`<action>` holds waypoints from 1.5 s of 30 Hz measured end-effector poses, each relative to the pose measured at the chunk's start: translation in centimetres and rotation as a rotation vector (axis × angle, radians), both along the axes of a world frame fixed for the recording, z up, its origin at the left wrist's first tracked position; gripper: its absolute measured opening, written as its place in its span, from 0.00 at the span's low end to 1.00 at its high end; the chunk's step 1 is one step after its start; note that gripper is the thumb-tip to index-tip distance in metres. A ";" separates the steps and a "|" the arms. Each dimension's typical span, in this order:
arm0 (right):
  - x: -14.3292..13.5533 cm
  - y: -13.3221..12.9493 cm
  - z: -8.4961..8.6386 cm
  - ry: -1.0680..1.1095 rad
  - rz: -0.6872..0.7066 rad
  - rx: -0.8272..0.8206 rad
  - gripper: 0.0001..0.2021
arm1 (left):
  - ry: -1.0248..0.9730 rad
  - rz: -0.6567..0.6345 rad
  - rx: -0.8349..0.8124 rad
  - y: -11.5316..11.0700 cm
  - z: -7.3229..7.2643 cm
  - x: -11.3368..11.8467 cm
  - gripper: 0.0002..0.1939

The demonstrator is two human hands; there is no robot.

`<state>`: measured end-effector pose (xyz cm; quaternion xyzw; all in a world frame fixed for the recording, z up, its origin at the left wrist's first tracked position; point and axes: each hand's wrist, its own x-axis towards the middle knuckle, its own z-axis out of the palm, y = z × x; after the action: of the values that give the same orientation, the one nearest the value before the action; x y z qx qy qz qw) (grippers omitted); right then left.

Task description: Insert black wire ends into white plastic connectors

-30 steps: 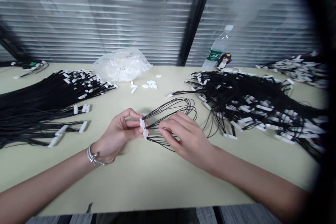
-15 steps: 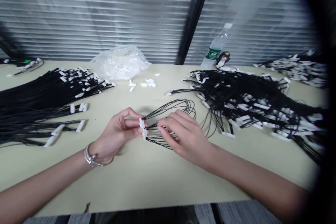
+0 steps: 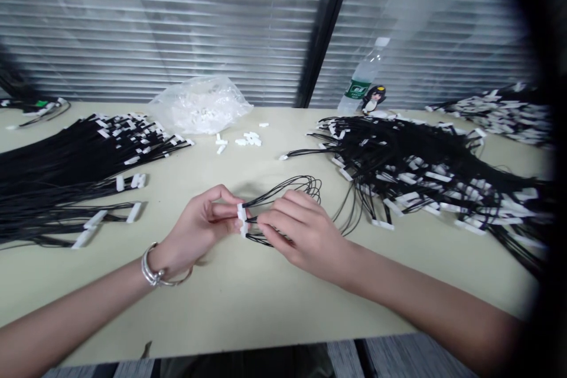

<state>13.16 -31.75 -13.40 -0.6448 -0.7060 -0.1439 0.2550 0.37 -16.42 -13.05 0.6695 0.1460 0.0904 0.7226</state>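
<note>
Between the fingertips and thumb of my left hand (image 3: 206,218) is a white plastic connector (image 3: 242,220), held upright above the table. Thin black wires (image 3: 283,187) run out of its right side and loop round behind my right hand (image 3: 305,227). The right thumb and forefinger are pinched together on wires close to the connector's middle. Those wires' tips and the far ends of the loops are partly hidden by the fingers.
Bundled black cables (image 3: 57,153) with white connectors lie at left, and a tangled cable heap (image 3: 411,159) at right. Behind are a plastic bag (image 3: 204,106) of white parts, loose white connectors (image 3: 250,139), a water bottle (image 3: 361,80) and a penguin-like figure (image 3: 373,98). The table (image 3: 221,313) ends near me.
My right hand has moved slightly left, closer to the connector, with the wires in its pinch. The wire loops have shifted a little down and left. My left hand keeps its hold.
</note>
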 end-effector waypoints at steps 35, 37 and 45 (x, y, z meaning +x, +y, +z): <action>9.7 1.5 -1.2 0.987 -0.381 -0.119 0.15 | -0.115 -0.031 0.148 4.0 -0.2 0.6 0.09; 9.6 1.5 -1.3 1.164 -0.263 -0.264 0.12 | -0.120 -0.043 0.158 3.9 -0.3 0.6 0.09; 8.2 2.0 -1.8 1.537 -0.102 -0.194 0.06 | -0.112 -0.090 0.150 3.8 -0.7 0.9 0.10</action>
<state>21.37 -29.74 -15.23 -0.6147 -0.3096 0.3947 0.6087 1.30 -12.58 -13.75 0.7216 0.0681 0.1058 0.6808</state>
